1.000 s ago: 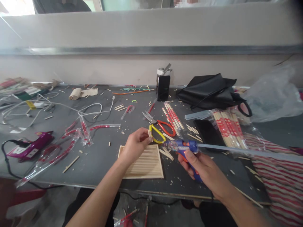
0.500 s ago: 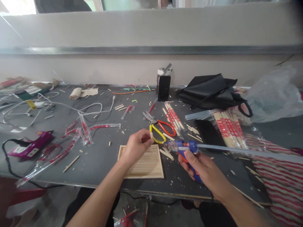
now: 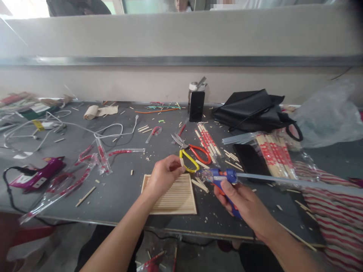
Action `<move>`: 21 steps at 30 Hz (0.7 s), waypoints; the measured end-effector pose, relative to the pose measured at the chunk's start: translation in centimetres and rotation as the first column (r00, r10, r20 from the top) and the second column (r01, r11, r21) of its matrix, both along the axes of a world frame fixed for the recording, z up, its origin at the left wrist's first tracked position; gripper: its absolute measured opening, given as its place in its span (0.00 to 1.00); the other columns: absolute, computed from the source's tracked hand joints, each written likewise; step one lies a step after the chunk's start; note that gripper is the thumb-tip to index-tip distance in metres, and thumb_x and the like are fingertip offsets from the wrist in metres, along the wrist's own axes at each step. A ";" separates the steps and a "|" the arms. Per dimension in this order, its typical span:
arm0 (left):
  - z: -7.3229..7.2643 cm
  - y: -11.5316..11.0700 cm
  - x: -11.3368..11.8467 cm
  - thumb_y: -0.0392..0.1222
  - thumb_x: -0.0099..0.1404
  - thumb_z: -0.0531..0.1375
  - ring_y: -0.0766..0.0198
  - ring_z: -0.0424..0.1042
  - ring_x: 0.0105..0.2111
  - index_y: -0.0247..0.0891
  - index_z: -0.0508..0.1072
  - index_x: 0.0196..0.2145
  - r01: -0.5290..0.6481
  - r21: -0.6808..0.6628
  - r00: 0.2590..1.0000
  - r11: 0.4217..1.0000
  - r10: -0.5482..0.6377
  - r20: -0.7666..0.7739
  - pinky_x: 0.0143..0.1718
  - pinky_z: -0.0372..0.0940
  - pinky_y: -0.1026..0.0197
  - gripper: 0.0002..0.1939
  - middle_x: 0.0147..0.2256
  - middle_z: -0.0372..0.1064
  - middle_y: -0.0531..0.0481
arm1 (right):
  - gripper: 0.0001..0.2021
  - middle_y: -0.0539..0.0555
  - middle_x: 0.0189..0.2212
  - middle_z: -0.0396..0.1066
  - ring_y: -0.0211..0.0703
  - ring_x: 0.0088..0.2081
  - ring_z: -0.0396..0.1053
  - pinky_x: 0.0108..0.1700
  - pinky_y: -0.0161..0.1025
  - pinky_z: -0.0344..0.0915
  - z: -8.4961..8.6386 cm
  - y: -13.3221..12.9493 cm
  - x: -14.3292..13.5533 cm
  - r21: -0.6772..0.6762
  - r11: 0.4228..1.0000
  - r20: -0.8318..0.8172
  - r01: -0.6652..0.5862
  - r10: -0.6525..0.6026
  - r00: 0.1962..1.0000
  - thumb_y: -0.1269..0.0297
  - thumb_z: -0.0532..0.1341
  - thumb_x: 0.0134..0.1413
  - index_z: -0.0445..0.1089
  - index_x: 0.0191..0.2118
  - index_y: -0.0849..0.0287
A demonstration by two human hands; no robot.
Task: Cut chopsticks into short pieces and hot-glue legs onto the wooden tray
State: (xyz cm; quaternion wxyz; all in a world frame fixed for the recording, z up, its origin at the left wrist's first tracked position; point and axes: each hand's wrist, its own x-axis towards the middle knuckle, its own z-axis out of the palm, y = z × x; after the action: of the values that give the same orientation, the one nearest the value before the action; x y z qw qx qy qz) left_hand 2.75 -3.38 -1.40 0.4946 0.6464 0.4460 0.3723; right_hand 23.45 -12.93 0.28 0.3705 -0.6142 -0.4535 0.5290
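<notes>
Between the thumb and fingers of my left hand [image 3: 167, 175] is a short wooden stick piece [image 3: 182, 162], held upright. Below that hand a flat panel of thin wooden sticks [image 3: 172, 200] lies on the table, partly covered by the hand. My right hand [image 3: 239, 200] grips a blue glue gun [image 3: 224, 175], its nozzle pointing left, close to the stick piece. A long clear glue stick [image 3: 269, 179] runs out of the gun's back. Just behind the hands lie pliers [image 3: 198, 153] with one yellow and one red handle.
Wooden chopsticks in red-marked wrappers [image 3: 275, 155], a dark phone [image 3: 249, 156] and a black bag [image 3: 249, 109] are at the right. A phone [image 3: 196, 105] leans on a bottle. White cables [image 3: 107, 132] and a purple power strip [image 3: 42, 174] occupy the left.
</notes>
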 end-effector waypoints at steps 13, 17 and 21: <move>-0.3 0.1 -0.1 0.40 0.59 0.59 0.65 0.70 0.29 0.37 0.70 0.34 0.018 0.054 0.996 0.998 -0.014 -0.086 0.32 0.62 0.64 0.05 0.29 0.72 0.52 | 0.28 0.48 0.20 0.60 0.34 0.20 0.57 0.21 0.32 0.55 0.4 0.0 -0.3 -0.003 1.000 0.024 0.030 -0.030 0.999 0.35 0.55 0.51 0.67 0.28 0.60; -0.1 0.0 -0.1 0.40 0.59 0.59 0.66 0.69 0.29 0.37 0.70 0.32 0.029 0.070 0.990 0.997 -0.019 -0.140 0.31 0.61 0.64 0.05 0.27 0.71 0.53 | 0.28 0.48 0.20 0.60 0.33 0.20 0.57 0.21 0.31 0.54 0.2 0.0 -0.3 -0.006 0.999 0.008 0.037 -0.037 0.999 0.35 0.55 0.50 0.67 0.28 0.61; -0.1 0.0 -0.2 0.40 0.60 0.58 0.66 0.69 0.29 0.37 0.70 0.32 0.052 0.069 0.986 0.996 -0.041 -0.159 0.30 0.61 0.65 0.05 0.27 0.71 0.53 | 0.28 0.48 0.20 0.60 0.34 0.21 0.57 0.22 0.32 0.54 0.1 0.0 0.0 -0.008 1.000 0.003 0.020 -0.020 1.000 0.36 0.55 0.51 0.67 0.28 0.61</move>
State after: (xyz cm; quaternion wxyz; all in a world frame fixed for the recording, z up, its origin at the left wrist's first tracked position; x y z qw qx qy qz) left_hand 2.57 -3.37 -1.48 0.4423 0.7018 0.4545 0.3245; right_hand 23.48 -12.98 0.34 0.3724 -0.6211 -0.4457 0.5262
